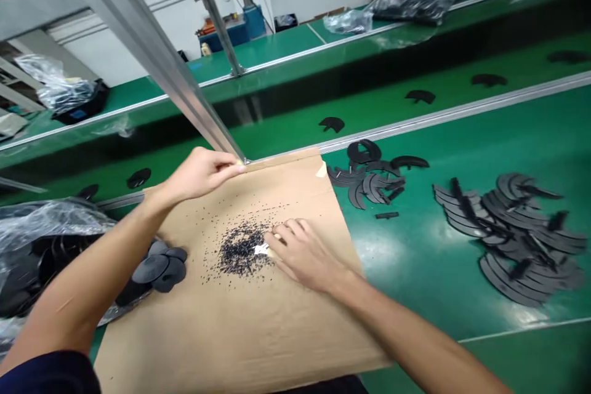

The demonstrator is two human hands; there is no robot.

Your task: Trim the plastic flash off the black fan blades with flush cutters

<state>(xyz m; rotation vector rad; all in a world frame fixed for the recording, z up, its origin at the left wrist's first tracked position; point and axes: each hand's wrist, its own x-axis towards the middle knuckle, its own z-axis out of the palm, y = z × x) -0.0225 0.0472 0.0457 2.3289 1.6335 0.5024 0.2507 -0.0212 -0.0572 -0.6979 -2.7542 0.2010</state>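
Note:
A brown cardboard sheet (277, 332) lies in front of me on the green work surface. My left hand (196, 175) is closed at its far edge beside the metal post, thumb and fingers pinched on the cardboard. Small black bits (242, 252) are heaped and scattered over the middle of the sheet. At the right side of this heap, my right hand (300, 252) is closed with curled fingers round a small white piece (261, 249), whose exact kind I cannot make out. The white end points left into the bits.
Black curved parts (512, 234) lie in piles to the right, with more (373, 175) beside the cardboard. Round black discs (161, 268) and a plastic bag (50, 221) are at left. A metal post (161, 55) rises beyond the sheet. Black pieces (331, 124) lie along the green channel behind.

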